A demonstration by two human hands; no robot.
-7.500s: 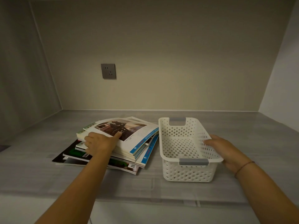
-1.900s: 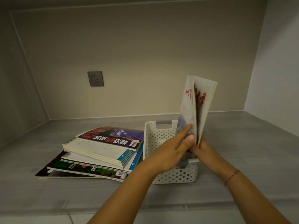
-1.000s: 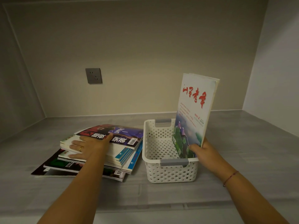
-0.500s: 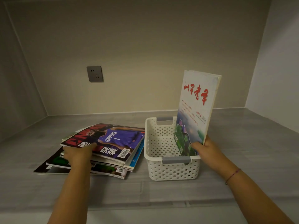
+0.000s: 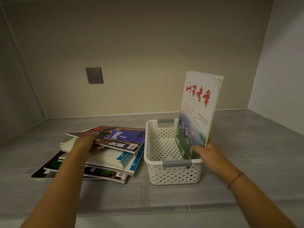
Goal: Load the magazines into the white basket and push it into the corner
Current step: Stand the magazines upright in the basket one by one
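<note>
The white perforated basket (image 5: pixel 174 175) stands on the grey shelf, right of centre. A white magazine with red lettering (image 5: pixel 196 112) stands upright inside it against the right wall. My right hand (image 5: pixel 209 153) grips that magazine's lower near corner, thumb on the cover. Left of the basket lies a stack of magazines (image 5: pixel 108 163). My left hand (image 5: pixel 85 145) holds the top one, a basketball magazine with a purple jersey (image 5: pixel 121 137), lifted off the stack at its near left edge, fingers underneath.
A grey wall socket (image 5: pixel 94 75) sits on the back wall. Side walls close the shelf on the left and right; the far right corner (image 5: pixel 248 109) lies behind the basket. The shelf's front edge (image 5: pixel 148 209) runs below the basket.
My left hand has slid its fingers under the basketball magazine and raised it off the stack. My right hand still steadies the upright magazine in the basket.
</note>
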